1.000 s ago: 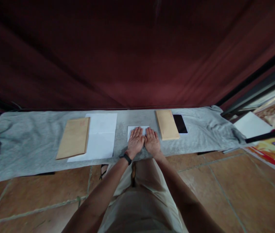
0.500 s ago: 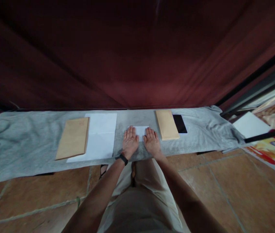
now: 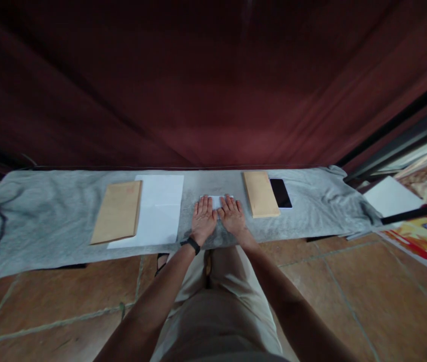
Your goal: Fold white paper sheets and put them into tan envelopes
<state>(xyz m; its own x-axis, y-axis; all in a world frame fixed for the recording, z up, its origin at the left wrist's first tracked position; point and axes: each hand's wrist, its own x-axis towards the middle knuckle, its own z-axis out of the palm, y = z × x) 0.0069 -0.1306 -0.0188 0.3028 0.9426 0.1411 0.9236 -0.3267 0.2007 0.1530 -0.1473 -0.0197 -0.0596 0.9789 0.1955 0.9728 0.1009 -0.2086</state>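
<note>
My left hand (image 3: pixel 202 220) and my right hand (image 3: pixel 231 217) lie flat side by side, palms down, on a small folded white paper (image 3: pixel 216 200) on the grey cloth (image 3: pixel 47 211). Both hands have their fingers stretched out, and only the paper's far edge shows past the fingertips. A black band sits on my left wrist. A brown envelope (image 3: pixel 260 194) lies just right of my right hand, with a black phone (image 3: pixel 281 193) beside it.
Left of my hands lie a white sheet (image 3: pixel 160 208) and a larger brown envelope (image 3: pixel 118 218) partly over it. A dark red curtain (image 3: pixel 198 85) hangs behind the table. Tiled floor (image 3: pixel 349 281) lies below, and papers and a colourful print (image 3: pixel 420 236) sit at the right.
My hands were together, spread apart along the paper, and have come back close to each other. The paper now shows less past my fingers.
</note>
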